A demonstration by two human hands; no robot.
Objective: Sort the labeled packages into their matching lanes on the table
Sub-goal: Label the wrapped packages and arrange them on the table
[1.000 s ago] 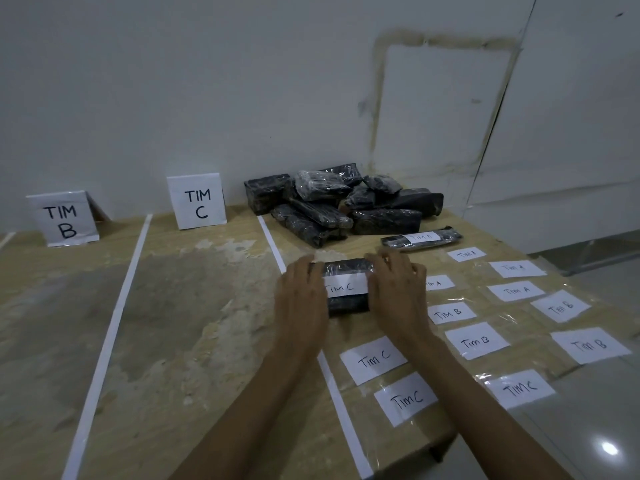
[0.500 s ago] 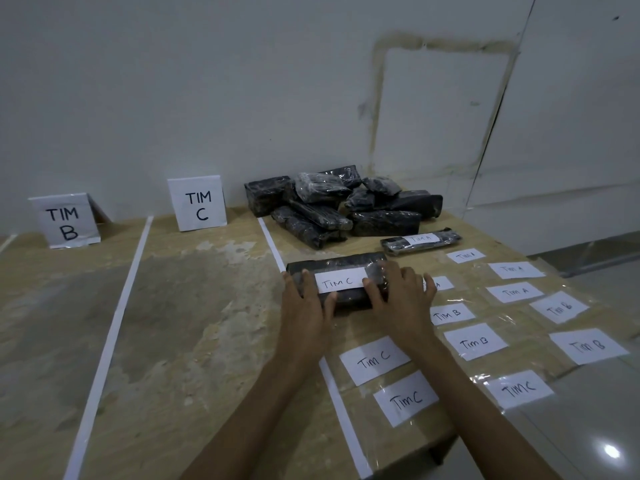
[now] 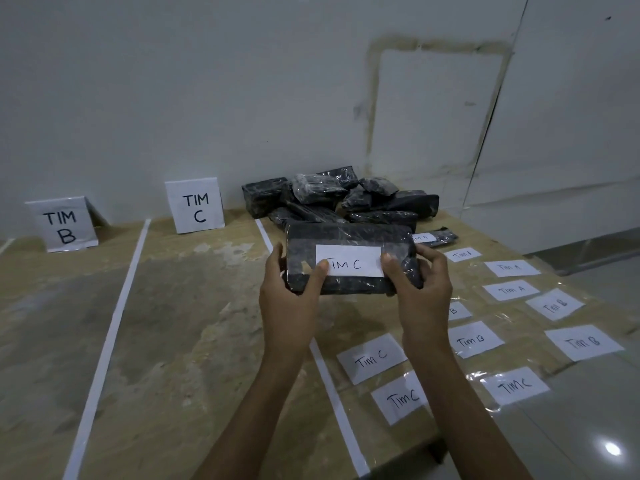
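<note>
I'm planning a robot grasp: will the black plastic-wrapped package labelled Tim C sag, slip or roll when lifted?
Likely stiff: the black plastic-wrapped package shows no sag held between the left hand and right hand. Its glossy film looks slippery. Flat, boxy sides make rolling unlikely.

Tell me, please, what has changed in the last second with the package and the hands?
The package marked Tim C has risen off the table, tilted toward the camera. The left hand and right hand, earlier resting on it, now grip its ends. The pile of packages, the TIM B sign, the TIM C sign and the loose labels stayed put.
</note>
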